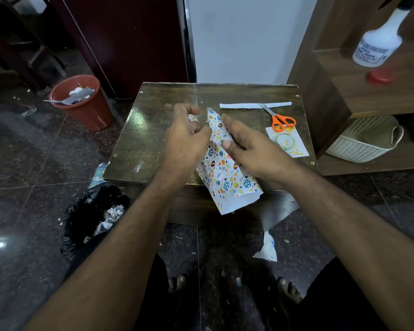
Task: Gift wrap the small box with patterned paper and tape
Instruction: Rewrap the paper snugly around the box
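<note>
— On the shelf at right, can you read the white spray bottle (378,41)?
— Its label is too blurred. The card (287,142) under the tape roll (285,140) bears yellow script, unreadable too.

— Where's the box?
— Hidden; only the patterned paper (225,173) shows, lying across the small table (134,139) and hanging over its near edge.

— The left hand (185,137)?
— Fingers curled, pinching a strip of clear tape (197,101) above the paper's far end.

— And the right hand (251,144)?
— Fingers loosely bent, thumb and forefinger pinching the paper's edge. Orange scissors (279,119) lie beside a white paper strip (253,105).
</note>
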Motion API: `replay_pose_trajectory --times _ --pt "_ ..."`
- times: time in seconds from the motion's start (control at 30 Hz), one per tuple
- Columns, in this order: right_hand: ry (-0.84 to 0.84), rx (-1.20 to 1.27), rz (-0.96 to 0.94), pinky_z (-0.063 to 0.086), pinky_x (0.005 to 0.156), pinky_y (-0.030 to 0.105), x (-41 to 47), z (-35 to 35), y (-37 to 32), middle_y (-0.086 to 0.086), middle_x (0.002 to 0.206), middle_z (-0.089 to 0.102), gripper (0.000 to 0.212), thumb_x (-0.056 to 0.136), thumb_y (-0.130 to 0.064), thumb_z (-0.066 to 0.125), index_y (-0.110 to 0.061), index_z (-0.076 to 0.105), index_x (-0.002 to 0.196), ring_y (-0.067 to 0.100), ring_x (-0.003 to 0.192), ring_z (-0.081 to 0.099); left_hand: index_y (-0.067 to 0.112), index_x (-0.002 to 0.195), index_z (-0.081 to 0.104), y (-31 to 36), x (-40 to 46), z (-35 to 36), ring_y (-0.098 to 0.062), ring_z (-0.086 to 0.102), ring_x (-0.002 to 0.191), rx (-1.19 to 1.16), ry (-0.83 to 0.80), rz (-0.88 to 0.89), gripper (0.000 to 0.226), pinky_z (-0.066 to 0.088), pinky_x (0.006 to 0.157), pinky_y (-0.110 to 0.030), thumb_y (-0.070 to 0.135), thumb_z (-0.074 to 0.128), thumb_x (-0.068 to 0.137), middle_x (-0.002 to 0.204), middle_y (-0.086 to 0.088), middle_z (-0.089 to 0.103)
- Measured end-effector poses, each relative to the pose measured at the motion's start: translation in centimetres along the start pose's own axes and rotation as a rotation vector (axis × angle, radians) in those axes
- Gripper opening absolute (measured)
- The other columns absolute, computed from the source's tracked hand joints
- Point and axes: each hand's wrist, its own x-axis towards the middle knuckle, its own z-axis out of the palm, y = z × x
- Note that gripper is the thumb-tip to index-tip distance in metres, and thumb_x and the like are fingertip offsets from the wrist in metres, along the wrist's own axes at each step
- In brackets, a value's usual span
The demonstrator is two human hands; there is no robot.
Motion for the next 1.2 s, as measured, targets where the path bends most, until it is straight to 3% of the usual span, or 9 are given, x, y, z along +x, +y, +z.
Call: replay_pose_trajectory --times 0.13,0.37,0.5,0.6,0.73,0.9,0.97,1.07,1.2 --pt "0.075 0.192 0.02 0.038 0.12 0.03 0.6 -0.4 0.4 -0.006 0.154 0.052 0.055 0.103 0.003 0.053 -0.014 0.043 0.155 -0.002 0.14 0.046 0.016 0.12 0.046 0.3 -0.1 0.0 -0.003 0.057 0.049 0.016 -0.023 0.003 0.034 0.046 0.054 -0.025 -0.003 0.054 0.093 0.06 0.006 0.059" --pt "0.221 0.491 0.142 0.054 0.105 0.033 1.2 -0.3 0.6 0.007 0.127 0.073 0.041 0.095 0.006 0.066 -0.007 0.063 0.134 0.013 0.121 0.068 0.014 0.123 0.047 0.4 -0.3 0.0 -0.001 0.059 0.051 0.022 -0.024 0.013 0.033 0.049 0.053 -0.021 -0.001 0.054 0.095 0.065 0.005 0.06" --pt "0.325 0.715 0.271 0.061 0.081 0.023 1.5 0.1 0.2 0.011 0.111 0.076 0.027 0.095 0.0 0.068 -0.002 0.067 0.122 0.015 0.092 0.072 0.015 0.123 0.046 0.4 -0.2 0.0 -0.002 0.057 0.051 0.008 -0.03 0.008 0.031 0.048 0.054 -0.022 0.0 0.053 0.097 0.063 0.005 0.058" --pt "0.313 0.739 0.371 0.061 0.066 0.027 1.4 0.2 0.1 0.007 0.094 0.075 0.02 0.097 -0.007 0.069 -0.004 0.069 0.117 0.016 0.077 0.069 0.014 0.124 0.046 0.4 -0.3 -0.1 -0.001 0.056 0.049 -0.002 -0.042 0.001 0.032 0.048 0.052 -0.02 -0.001 0.052 0.097 0.06 0.008 0.056" --pt "0.173 0.668 0.439 0.061 0.075 0.035 1.4 0.5 0.2 0.008 0.103 0.078 0.027 0.098 -0.022 0.069 -0.007 0.07 0.121 0.024 0.092 0.073 0.014 0.123 0.046 0.3 -0.1 -0.2 -0.004 0.054 0.05 -0.043 -0.053 -0.015 0.033 0.047 0.053 -0.024 -0.003 0.051 0.095 0.061 0.007 0.054" --pt "0.042 0.646 0.383 0.058 0.097 0.051 1.2 0.4 -0.1 0.014 0.121 0.074 0.04 0.099 -0.016 0.067 -0.022 0.059 0.138 0.032 0.111 0.072 0.012 0.126 0.044 0.2 0.0 -0.6 -0.007 0.054 0.052 -0.094 -0.102 -0.019 0.035 0.047 0.052 -0.025 -0.004 0.051 0.095 0.065 0.007 0.059" --pt "0.001 0.636 0.375 0.059 0.096 0.047 1.1 0.2 -0.2 0.011 0.122 0.074 0.043 0.1 -0.018 0.066 -0.027 0.057 0.141 0.029 0.114 0.071 0.01 0.127 0.043 0.2 0.0 -0.8 -0.004 0.055 0.05 -0.093 -0.111 -0.023 0.035 0.048 0.052 -0.023 -0.004 0.051 0.096 0.061 0.01 0.059" --pt "-0.035 0.583 0.349 0.059 0.082 0.027 0.7 -0.2 -0.6 0.003 0.126 0.073 0.035 0.105 -0.028 0.057 -0.031 0.057 0.141 0.013 0.106 0.069 0.011 0.125 0.044 0.3 0.1 -1.1 -0.006 0.053 0.051 -0.09 -0.098 -0.027 0.034 0.048 0.054 -0.024 -0.004 0.051 0.096 0.067 0.003 0.058" --pt "-0.041 0.594 0.337 0.05 0.096 0.035 0.7 -0.6 -0.3 -0.006 0.128 0.07 0.029 0.11 -0.039 0.044 -0.038 0.062 0.133 0.009 0.111 0.063 0.012 0.123 0.042 0.1 0.4 -1.7 -0.011 0.055 0.06 -0.185 -0.103 -0.055 0.033 0.046 0.052 -0.022 -0.006 0.05 0.096 0.082 -0.014 0.059"
